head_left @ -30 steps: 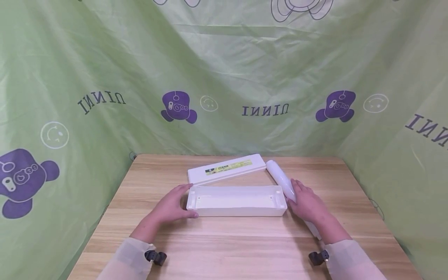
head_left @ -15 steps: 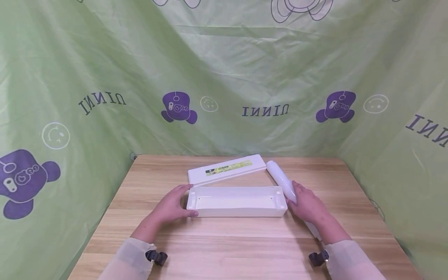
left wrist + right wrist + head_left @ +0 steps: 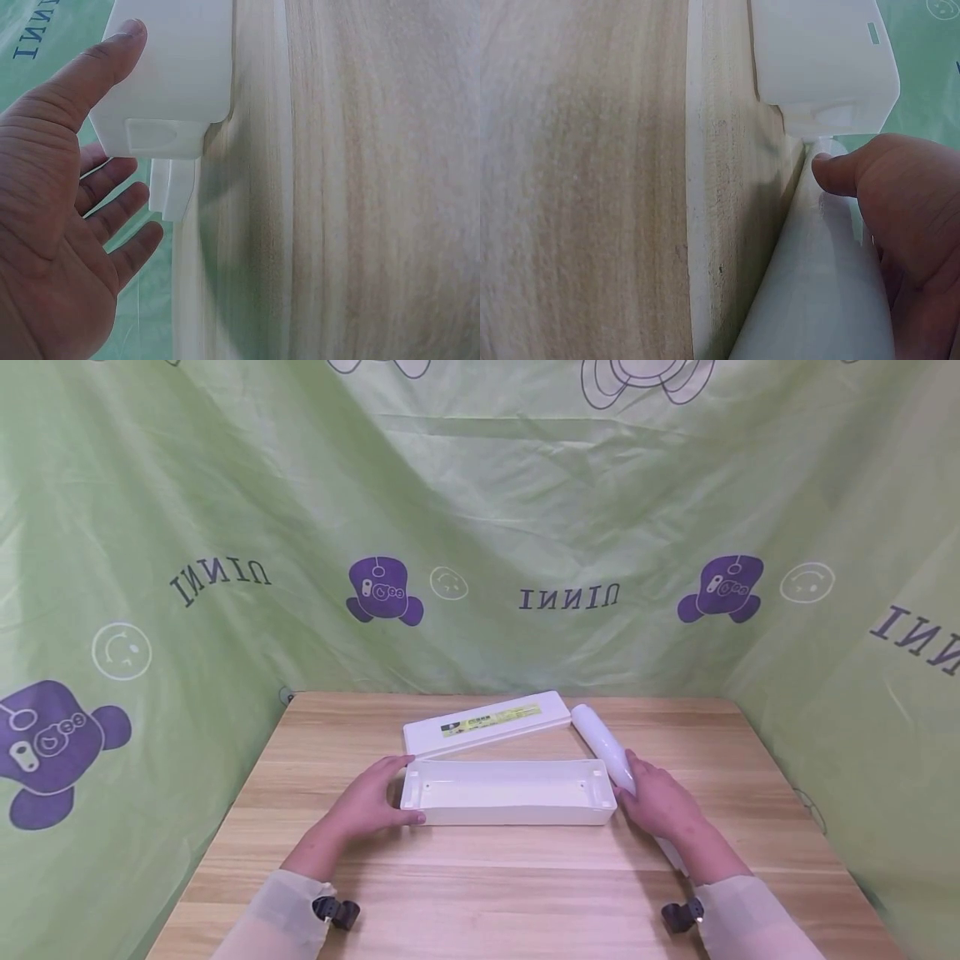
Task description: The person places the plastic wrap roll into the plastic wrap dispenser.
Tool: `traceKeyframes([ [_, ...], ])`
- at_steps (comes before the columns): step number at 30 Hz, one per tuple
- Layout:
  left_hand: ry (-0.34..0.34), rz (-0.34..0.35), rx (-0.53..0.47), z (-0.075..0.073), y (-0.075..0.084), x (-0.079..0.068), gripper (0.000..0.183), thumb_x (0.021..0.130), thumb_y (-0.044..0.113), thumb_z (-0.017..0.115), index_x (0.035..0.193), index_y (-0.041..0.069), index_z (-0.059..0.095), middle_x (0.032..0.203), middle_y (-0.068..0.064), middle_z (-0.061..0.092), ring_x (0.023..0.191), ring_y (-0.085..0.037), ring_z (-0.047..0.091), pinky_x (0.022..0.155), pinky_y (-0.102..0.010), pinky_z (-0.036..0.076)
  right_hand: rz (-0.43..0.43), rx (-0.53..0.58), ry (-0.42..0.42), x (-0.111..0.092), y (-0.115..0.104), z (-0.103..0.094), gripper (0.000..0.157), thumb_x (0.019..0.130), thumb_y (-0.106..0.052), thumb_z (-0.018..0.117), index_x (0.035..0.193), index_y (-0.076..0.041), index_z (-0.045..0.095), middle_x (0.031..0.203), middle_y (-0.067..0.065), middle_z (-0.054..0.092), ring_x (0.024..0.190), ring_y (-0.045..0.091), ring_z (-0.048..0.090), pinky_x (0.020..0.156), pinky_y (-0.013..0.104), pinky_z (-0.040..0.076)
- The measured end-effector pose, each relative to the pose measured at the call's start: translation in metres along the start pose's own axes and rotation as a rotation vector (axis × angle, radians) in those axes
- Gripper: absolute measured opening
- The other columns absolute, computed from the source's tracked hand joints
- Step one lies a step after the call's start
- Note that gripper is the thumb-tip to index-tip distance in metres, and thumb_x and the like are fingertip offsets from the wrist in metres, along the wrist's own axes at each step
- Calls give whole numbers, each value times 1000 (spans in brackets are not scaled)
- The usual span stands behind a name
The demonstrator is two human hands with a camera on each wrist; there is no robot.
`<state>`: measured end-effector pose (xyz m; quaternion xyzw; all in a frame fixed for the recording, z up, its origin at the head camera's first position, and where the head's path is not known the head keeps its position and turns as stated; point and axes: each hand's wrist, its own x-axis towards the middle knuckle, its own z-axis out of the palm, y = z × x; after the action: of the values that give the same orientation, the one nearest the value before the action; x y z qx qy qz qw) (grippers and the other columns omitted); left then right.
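Head view: against the two previous frames, no displacement of hands or objects; only a very slight shift of the whole picture. Left hand (image 3: 367, 797) spans the left end of the uncovered white box (image 3: 510, 816), thumb at the front wall, fingers reaching to the rear corner. Right hand (image 3: 662, 800) grips the white roll (image 3: 602, 743), which lies slantwise on the bench (image 3: 525, 902) just beside the box's right end. Labelled white cover (image 3: 487, 725) lies behind the box, slightly askew. Inference: a pause, with the work no further along; cover off, roll outside the box.

Left wrist view: thumb lies over the box wall; forefinger partly hidden behind the end; remaining fingers spread, clear of the wall. Read as a light, wide hold. Part of the cover shows past the box end.

Right wrist view: thumb rests along the roll, fingers round its far side, mostly hidden. Grip pressure: cannot tell. Roll-to-box contact: cannot tell.
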<state>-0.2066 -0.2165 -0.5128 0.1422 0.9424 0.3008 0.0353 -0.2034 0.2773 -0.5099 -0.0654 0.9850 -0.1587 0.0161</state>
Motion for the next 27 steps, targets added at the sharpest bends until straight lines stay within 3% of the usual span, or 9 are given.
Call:
traceKeyframes([
  [27, 2, -9, -4, -1, 4, -1, 112, 66, 58, 94, 157, 13, 45, 157, -15, 47, 144, -40, 43, 119, -60, 35, -8, 24, 14, 0, -1, 2, 77, 99, -25, 67, 155, 12, 30, 145, 37, 50, 128, 55, 53, 105, 69, 44],
])
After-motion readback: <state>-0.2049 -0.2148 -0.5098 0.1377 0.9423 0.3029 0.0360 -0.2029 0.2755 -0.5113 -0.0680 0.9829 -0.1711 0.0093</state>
